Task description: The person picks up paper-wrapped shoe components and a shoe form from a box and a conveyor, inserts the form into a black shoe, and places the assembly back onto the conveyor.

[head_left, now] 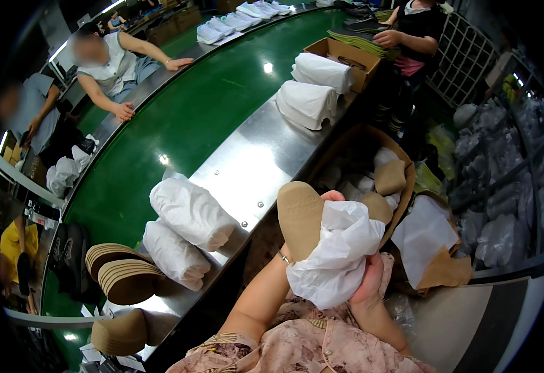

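Note:
A tan molded-paper shoe insert (pixel 300 217) stands upright in front of me, with crumpled white tissue paper (pixel 340 255) bunched against its right side. My left hand (pixel 333 196) is closed round the insert from behind; mostly hidden, it shows only fingertips above the paper. From the right, my right hand (pixel 369 283) cups the tissue paper, its fingers largely behind it. A second tan piece (pixel 377 208) shows just past the paper; whether I hold it, I cannot tell. Two white-wrapped bundles (pixel 191 211) lie left of my hands on the metal ledge (pixel 247 165).
Nested tan inserts (pixel 126 276) sit at the ledge's near left end. A large carton (pixel 408 171) with paper and inserts stands to the right. Across the green conveyor (pixel 216 93) a person (pixel 113 65) rests both hands on its edge. Bagged items (pixel 495 186) fill a rack at right.

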{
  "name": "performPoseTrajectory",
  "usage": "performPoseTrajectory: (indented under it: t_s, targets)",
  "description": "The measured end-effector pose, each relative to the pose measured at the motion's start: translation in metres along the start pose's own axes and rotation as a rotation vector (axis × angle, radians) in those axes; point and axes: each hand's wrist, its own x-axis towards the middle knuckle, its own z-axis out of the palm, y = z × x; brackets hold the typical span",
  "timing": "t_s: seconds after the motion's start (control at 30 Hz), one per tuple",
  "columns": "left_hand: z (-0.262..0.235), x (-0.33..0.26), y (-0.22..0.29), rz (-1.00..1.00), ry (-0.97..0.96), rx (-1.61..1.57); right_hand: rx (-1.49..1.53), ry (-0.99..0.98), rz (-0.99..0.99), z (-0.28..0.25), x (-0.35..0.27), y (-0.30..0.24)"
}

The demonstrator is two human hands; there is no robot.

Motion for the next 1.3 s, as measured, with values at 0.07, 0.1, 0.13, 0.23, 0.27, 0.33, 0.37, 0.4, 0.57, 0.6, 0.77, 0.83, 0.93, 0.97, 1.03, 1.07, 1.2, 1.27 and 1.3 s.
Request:
performPoseTrajectory:
  t_s: [0.07,0.1,0.13,0.23,0.27,0.33,0.37,0.4,0.57,0.6,0.77,0.83,0.93,0.97,1.03,1.07,1.2,1.27,1.3]
  targets:
    - [-0.004,0.000,0.000,-0.023,0.008,0.039,0.018,-0.025,-0.005,0.000,-0.003,0.004]
    - [-0.004,0.000,0.000,-0.034,0.012,0.059,0.027,-0.038,-0.006,0.000,-0.004,0.005]
    - [-0.002,0.000,0.000,-0.040,0.016,0.051,0.031,-0.030,0.001,0.001,-0.004,0.005]
    - [0.003,0.000,-0.003,-0.045,0.022,0.019,0.036,-0.014,0.019,0.006,-0.008,0.005]
    - [0.001,0.000,-0.005,-0.040,0.018,0.005,0.034,-0.012,0.018,0.008,-0.009,0.006]
    - [-0.002,0.001,-0.007,-0.037,0.012,-0.002,0.044,-0.027,0.029,0.006,-0.010,0.006]
    - [-0.003,0.002,-0.007,-0.040,0.009,0.006,0.057,-0.044,0.038,0.001,-0.010,0.006]
    - [-0.003,0.002,-0.007,-0.043,0.006,0.014,0.069,-0.059,0.047,-0.001,-0.010,0.005]
    - [-0.052,-0.008,-0.011,0.352,0.265,1.116,0.016,-0.094,0.020,0.018,-0.016,-0.003]
    - [-0.059,-0.004,-0.012,0.411,0.248,1.360,-0.008,-0.130,0.003,0.020,-0.013,-0.007]
    - [-0.030,0.013,-0.013,0.372,0.296,1.165,-0.058,-0.265,-0.095,0.037,0.028,-0.016]
    - [-0.032,0.009,-0.020,0.285,0.335,0.649,-0.138,-0.293,-0.164,0.042,0.050,-0.016]
    - [-0.035,-0.001,-0.023,0.268,0.267,0.096,-0.495,-0.284,-0.180,0.044,0.069,-0.013]
    - [-0.024,0.001,-0.020,0.248,0.397,0.292,-0.794,-0.319,-0.336,0.048,0.070,-0.014]
    - [-0.109,-0.001,-0.018,0.258,0.334,0.437,-1.376,-0.402,-0.646,0.061,0.068,-0.009]
    - [-0.104,0.011,-0.021,0.239,0.291,0.487,-1.502,-0.392,-0.769,0.058,0.070,-0.012]
    - [-0.042,0.005,-0.016,0.066,0.403,0.230,-1.822,-0.340,-0.965,0.045,0.076,-0.017]
    - [-0.034,0.006,-0.019,0.058,0.529,0.408,-1.858,-0.277,-0.934,0.044,0.075,-0.018]
    - [-0.031,0.010,-0.020,0.062,0.562,0.550,-1.913,-0.280,-0.966,0.041,0.080,-0.020]
